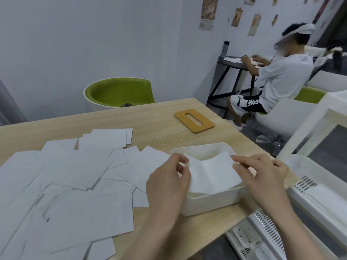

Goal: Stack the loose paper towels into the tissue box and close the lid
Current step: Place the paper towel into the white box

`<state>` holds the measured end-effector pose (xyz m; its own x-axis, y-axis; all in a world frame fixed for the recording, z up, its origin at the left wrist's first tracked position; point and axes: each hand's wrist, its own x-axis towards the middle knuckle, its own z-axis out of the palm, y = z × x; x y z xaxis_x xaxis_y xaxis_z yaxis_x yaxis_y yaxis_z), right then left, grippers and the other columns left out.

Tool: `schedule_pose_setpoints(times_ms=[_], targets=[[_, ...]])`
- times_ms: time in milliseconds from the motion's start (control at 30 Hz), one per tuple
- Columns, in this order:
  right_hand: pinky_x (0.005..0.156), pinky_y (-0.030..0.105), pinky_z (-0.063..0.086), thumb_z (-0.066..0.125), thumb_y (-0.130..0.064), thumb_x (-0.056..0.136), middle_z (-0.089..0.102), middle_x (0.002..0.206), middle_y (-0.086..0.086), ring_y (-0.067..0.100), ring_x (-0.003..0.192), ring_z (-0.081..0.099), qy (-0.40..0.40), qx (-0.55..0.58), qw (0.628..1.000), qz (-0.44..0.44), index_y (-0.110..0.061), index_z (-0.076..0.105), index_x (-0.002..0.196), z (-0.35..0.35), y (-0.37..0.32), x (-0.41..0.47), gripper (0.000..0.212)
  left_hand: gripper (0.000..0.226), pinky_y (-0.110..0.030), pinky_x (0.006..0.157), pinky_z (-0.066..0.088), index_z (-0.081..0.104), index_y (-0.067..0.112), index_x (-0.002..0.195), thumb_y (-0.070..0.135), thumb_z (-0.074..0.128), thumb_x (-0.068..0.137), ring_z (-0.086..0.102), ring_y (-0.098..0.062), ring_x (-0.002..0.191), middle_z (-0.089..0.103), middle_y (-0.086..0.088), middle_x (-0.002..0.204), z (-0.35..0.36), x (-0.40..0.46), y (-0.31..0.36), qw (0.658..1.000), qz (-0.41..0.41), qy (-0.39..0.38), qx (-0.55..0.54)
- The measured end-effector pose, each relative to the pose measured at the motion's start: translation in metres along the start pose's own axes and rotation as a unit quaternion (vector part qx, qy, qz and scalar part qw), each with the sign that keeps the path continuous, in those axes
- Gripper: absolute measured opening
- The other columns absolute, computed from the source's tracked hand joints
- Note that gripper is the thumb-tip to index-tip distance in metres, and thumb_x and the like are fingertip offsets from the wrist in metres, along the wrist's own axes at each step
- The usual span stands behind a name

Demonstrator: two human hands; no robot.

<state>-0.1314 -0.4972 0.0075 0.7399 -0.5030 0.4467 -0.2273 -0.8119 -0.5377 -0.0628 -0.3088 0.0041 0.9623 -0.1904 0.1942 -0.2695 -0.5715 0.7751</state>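
In the head view, both hands are working over the white tissue box (212, 199), which is sitting open-topped near the right edge of the desk (154, 117). The left hand (167, 182) is pinching the left end of a folded paper towel (212, 171) between thumb and fingertips, and the right hand (262, 175) is pinching its right end the same way, so each grip is closing on that one sheet. The towel is sagging in the middle and lying across the top of the box, partly down inside it. The loose paper towels (71, 177) are lying scattered and overlapping across the left part of the desk, reaching its near edge. The wooden lid (194, 121), with its oval slot, is lying flat toward the desk's far right corner, well apart from the box. White slotted trays (308, 199) are standing just beyond the desk's right edge.
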Motion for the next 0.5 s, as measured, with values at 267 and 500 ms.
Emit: schedule_pose_setpoints(times_ms=[267,500], targets=[[0.094,0.029,0.015,0.069,-0.025,0.085,0.055,0.080,-0.017,-0.036,0.097,0.016,-0.031,-0.035,0.999,0.003,-0.034,0.072,0.101,0.004,0.008,0.004,0.019,0.022,-0.017,0.057,0.028,0.068,0.035,0.103,0.031,0.048,0.096,0.055,-0.004,0.090,0.066,0.017,0.097,-0.006,0.010,-0.001,0.986,0.092,-0.039,0.135],[0.091,0.028,0.013,0.062,-0.031,0.089,0.062,0.096,-0.015,-0.003,0.096,0.036,-0.088,-0.143,0.985,-0.042,-0.034,0.069,0.108,-0.005,-0.001,0.002,0.020,0.038,-0.027,0.064,0.032,0.069,0.023,0.094,0.038,0.035,0.101,0.046,-0.012,0.091,0.051,0.009,0.093,-0.010,0.012,-0.001,0.950,0.171,-0.094,0.245]])
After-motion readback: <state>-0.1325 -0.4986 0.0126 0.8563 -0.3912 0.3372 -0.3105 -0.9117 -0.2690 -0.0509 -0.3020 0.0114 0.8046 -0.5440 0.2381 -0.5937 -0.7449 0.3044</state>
